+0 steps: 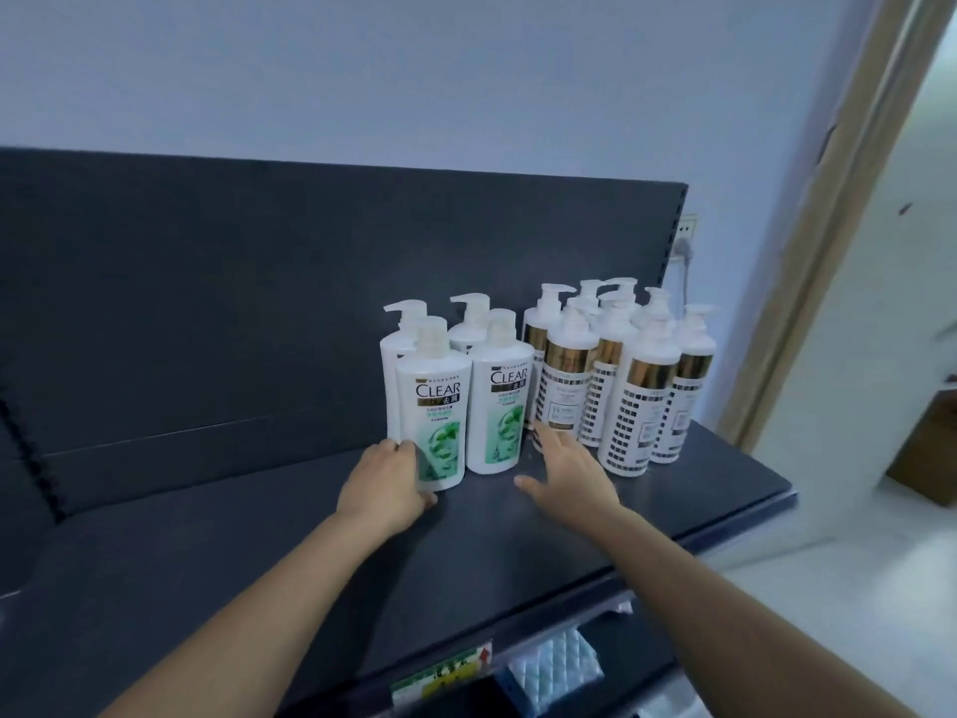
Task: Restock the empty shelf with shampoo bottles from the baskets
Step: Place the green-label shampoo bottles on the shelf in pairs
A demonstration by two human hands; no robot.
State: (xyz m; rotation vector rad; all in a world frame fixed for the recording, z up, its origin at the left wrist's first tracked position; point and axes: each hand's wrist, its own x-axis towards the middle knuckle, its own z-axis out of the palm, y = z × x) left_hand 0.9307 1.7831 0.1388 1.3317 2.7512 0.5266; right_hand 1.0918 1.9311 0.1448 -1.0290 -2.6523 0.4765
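Note:
Several white pump shampoo bottles stand upright on the dark shelf (217, 531). The left group has green-and-white CLEAR labels; the right group (637, 401) has gold bands and black checks. My left hand (386, 484) wraps the lower left side of the front left CLEAR bottle (435, 406), which rests on the shelf. My right hand (564, 469) hovers with fingers spread, just in front of the second front CLEAR bottle (499, 406) and a gold-banded bottle, holding nothing. No basket is in view.
The shelf's dark back panel (259, 282) rises behind the bottles. The shelf's left half carries no bottles. A price strip (440, 671) runs along the front edge, with white quilted packs (559, 665) below. A doorway (880, 251) opens to the right.

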